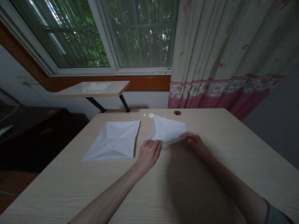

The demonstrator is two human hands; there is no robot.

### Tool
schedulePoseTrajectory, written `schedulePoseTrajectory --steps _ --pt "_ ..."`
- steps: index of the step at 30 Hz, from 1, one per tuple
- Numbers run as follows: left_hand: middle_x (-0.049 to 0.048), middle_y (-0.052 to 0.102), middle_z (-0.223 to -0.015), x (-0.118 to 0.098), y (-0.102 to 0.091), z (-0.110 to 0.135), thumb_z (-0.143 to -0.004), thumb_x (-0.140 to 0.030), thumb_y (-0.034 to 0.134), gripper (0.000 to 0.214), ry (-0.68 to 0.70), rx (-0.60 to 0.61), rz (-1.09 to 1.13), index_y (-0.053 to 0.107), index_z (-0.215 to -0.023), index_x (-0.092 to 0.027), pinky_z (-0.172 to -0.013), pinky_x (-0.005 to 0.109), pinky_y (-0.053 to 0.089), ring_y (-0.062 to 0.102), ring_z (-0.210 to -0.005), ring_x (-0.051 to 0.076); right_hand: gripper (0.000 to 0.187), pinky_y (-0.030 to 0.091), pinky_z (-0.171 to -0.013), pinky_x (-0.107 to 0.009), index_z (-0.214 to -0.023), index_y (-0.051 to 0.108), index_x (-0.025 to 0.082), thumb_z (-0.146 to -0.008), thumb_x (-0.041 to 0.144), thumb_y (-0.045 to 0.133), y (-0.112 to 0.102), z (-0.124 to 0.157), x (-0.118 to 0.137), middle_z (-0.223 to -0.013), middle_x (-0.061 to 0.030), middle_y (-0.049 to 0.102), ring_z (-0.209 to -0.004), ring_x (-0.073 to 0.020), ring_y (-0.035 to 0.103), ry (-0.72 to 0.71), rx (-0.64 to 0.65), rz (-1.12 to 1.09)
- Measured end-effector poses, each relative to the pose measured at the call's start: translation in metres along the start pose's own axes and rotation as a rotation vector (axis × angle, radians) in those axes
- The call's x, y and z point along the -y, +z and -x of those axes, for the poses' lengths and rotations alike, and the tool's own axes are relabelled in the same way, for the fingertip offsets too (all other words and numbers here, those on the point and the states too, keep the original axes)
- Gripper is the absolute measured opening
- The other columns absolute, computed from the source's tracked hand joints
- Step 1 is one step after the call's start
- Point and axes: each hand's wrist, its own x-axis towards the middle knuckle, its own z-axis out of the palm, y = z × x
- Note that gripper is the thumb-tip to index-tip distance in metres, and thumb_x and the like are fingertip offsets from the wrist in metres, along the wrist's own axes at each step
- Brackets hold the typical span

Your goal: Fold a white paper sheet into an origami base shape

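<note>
A white folded sheet of paper (167, 129) lies on the light wooden table (210, 174) in front of me. My left hand (149, 152) rests at its near left corner, fingers curled and pinching the paper's edge. My right hand (193, 140) presses on the near right corner, fingers closed on the fold. A second white creased sheet (114, 140) lies flat to the left, untouched.
A round cable hole (177, 112) sits at the table's far edge. Behind the table stand a small wall shelf (93, 88), a window and a pink-bordered curtain (224, 62). A dark cabinet (30, 133) stands to the left.
</note>
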Motion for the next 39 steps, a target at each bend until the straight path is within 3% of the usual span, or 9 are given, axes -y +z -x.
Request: schedulePoseTrajectory --steps 2,5,10,18,23,30,36,39 --pt "0.0036 0.076 -0.084 0.0 -0.001 0.0 -0.104 -0.027 0.038 0.03 -0.025 -0.011 0.014 0.065 -0.095 -0.019 -0.081 0.032 0.052 0.07 -0.076 0.018 0.046 0.054 -0.083 -0.042 -0.088 0.073 0.024 -0.083 0.068 0.061 0.003 -0.003 -0.004 -0.091 -0.0083 0.074 -0.089 -0.0268 0.068 0.008 -0.103 0.077" --pt "0.0036 0.075 -0.088 0.0 -0.002 -0.001 -0.104 -0.027 0.037 0.029 -0.04 0.0 0.054 0.064 -0.096 -0.02 -0.082 0.032 0.051 0.069 -0.079 0.019 0.039 0.053 -0.08 -0.042 -0.075 0.069 0.025 -0.084 0.063 0.063 0.005 -0.007 -0.009 -0.084 -0.007 0.071 -0.085 -0.0257 0.066 -0.034 -0.203 0.214" --pt "0.0039 0.075 -0.091 -0.001 -0.002 -0.002 -0.104 -0.025 0.039 0.026 -0.029 0.01 0.059 0.064 -0.098 -0.019 -0.086 0.035 0.048 0.068 -0.083 0.019 0.043 0.051 -0.077 -0.04 -0.064 0.064 0.026 -0.092 0.058 0.055 0.003 -0.012 -0.017 -0.08 -0.0059 0.071 -0.08 -0.024 0.066 -0.104 -0.225 0.378" --pt "0.0031 0.074 -0.096 -0.003 -0.002 -0.002 -0.104 -0.027 0.041 0.022 -0.053 0.067 -0.031 0.062 -0.1 -0.019 -0.102 0.043 0.037 0.067 -0.09 0.019 0.047 0.046 -0.07 -0.035 -0.059 0.06 0.025 -0.094 0.055 0.052 0.003 -0.012 -0.029 -0.062 -0.0039 0.066 -0.067 -0.0225 0.062 -0.037 -0.231 0.538" --pt "0.0034 0.071 -0.115 -0.004 -0.004 -0.004 -0.102 -0.028 0.048 0.018 -0.038 0.057 -0.086 0.064 -0.098 -0.02 -0.106 0.048 0.033 0.064 -0.105 0.023 0.046 0.045 -0.074 -0.037 -0.062 0.061 0.023 -0.095 0.054 0.051 0.004 -0.01 -0.037 -0.071 -0.0058 0.069 -0.073 -0.0229 0.062 -0.027 -0.268 0.579" --pt "0.0046 0.07 -0.117 -0.006 -0.008 -0.006 -0.1 -0.026 0.051 0.019 -0.036 0.007 -0.124 0.066 -0.09 -0.021 -0.108 0.053 0.031 0.061 -0.108 0.024 0.04 0.045 -0.079 -0.037 -0.068 0.062 0.022 -0.096 0.049 0.051 0.009 -0.007 -0.041 -0.081 -0.007 0.069 -0.08 -0.0233 0.061 -0.022 -0.303 0.637" --pt "0.0061 0.068 -0.118 -0.006 -0.006 -0.005 -0.097 -0.025 0.055 0.017 -0.038 0.015 -0.101 0.067 -0.086 -0.021 -0.112 0.059 0.026 0.058 -0.114 0.026 0.021 0.042 -0.089 -0.043 -0.095 0.062 0.021 -0.096 0.037 0.049 0.015 -0.006 -0.024 -0.101 -0.0101 0.069 -0.096 -0.027 0.06 -0.053 -0.364 0.701" --pt "0.0071 0.067 -0.119 -0.006 -0.004 -0.004 -0.096 -0.025 0.057 0.018 -0.045 0.018 -0.099 0.067 -0.083 -0.02 -0.113 0.061 0.023 0.055 -0.119 0.028 0.015 0.04 -0.094 -0.044 -0.096 0.06 0.022 -0.096 0.03 0.047 0.016 -0.004 -0.01 -0.104 -0.0096 0.068 -0.1 -0.0269 0.06 -0.142 -0.403 0.71"
